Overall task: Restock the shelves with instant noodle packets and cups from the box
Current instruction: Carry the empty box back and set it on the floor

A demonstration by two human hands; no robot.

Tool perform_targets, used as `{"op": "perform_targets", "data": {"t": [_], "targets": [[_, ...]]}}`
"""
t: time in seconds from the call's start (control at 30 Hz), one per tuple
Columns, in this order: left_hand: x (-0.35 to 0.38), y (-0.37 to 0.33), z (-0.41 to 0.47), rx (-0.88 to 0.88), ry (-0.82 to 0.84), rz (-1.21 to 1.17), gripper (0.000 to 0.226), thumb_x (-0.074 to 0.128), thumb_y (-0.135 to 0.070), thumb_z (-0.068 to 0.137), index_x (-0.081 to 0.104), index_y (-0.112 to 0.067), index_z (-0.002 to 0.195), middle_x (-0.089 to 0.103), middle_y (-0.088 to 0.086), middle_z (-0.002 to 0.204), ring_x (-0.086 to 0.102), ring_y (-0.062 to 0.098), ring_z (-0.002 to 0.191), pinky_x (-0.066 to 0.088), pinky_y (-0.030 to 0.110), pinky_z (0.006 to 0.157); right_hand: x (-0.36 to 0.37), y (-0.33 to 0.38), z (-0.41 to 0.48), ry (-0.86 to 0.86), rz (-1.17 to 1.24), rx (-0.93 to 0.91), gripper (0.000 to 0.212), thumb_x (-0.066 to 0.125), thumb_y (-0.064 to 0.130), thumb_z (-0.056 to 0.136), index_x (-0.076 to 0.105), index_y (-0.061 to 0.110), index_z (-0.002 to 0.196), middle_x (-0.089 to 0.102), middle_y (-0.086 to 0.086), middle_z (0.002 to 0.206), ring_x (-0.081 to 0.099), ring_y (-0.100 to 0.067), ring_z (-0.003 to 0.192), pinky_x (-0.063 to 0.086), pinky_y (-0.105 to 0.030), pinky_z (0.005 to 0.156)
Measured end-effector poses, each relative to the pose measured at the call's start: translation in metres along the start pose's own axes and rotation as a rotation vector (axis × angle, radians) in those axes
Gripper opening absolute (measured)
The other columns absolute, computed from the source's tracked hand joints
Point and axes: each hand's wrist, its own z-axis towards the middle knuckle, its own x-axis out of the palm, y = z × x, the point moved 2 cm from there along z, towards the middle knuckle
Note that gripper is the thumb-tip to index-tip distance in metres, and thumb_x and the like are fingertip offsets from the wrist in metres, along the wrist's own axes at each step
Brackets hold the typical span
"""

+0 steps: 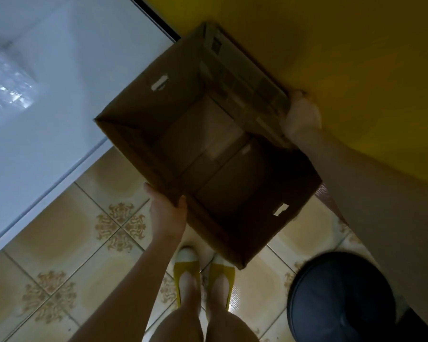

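Box [208, 149] hangs in the middle, above the floor [84, 230], and looks empty. Left hand [167, 213] pinches its rim at seven o'clock. Right hand [302, 117] grips its edge at three o'clock, probably to keep it level.

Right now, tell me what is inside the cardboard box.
Inside the cardboard box only its bottom flaps show, no packets or cups. Its near corner lies in deep shadow, so anything small there cannot be seen.
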Motion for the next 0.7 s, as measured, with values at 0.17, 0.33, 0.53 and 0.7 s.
{"op": "perform_targets", "data": {"t": [0.17, 0.33, 0.53, 0.7], "targets": [[0.003, 0.004, 0.001, -0.038, -0.084, -0.053, 0.055, 0.048, 0.005, 0.088, 0.023, -0.005, 0.136, 0.049, 0.002, 0.104, 0.052, 0.019, 0.085, 0.047, 0.030, 0.068, 0.006, 0.001, 0.002, -0.009, -0.092, 0.021, 0.042, 0.049, 0.020, 0.094, 0.040, 0.003, 0.131, 0.037, -0.023, 0.139, 0.035, -0.038, 0.128, 0.030, -0.041, 0.105], [-0.017, 0.000, -0.024, -0.060, -0.094, -0.084, 0.052, 0.047, 0.008, 0.087, 0.029, -0.005, 0.133, 0.047, 0.000, 0.103, 0.049, 0.016, 0.088, 0.044, 0.030, 0.074, -0.008, -0.004, -0.017, -0.024, 0.026, 0.070, 0.033, 0.045, 0.013, 0.095, 0.049, 0.006, 0.127, 0.048, -0.022, 0.130, 0.044, -0.037, 0.120, 0.040, -0.041, 0.096], [-0.056, -0.024, -0.077, -0.069, -0.074, -0.084, 0.051, 0.047, 0.008, 0.087, 0.029, -0.005, 0.133, 0.051, 0.003, 0.105, 0.051, 0.010, 0.073, 0.042, 0.020, 0.060, -0.066, 0.004, -0.066, -0.066, 0.186, 0.129, 0.030, 0.042, 0.011, 0.096, 0.053, 0.004, 0.124, 0.058, -0.020, 0.121, 0.054, -0.035, 0.112, 0.045, -0.040, 0.089], [-0.106, -0.051, -0.122, -0.040, -0.076, -0.078, 0.055, 0.047, 0.008, 0.085, 0.029, -0.006, 0.135, 0.051, 0.002, 0.107, 0.054, 0.024, 0.093, 0.048, 0.036, 0.081, -0.123, 0.012, -0.117, -0.094, 0.165, 0.115, 0.029, 0.044, 0.016, 0.096, 0.057, 0.005, 0.121, 0.062, -0.019, 0.115, 0.057, -0.034, 0.106, 0.043, -0.033, 0.075]]}}
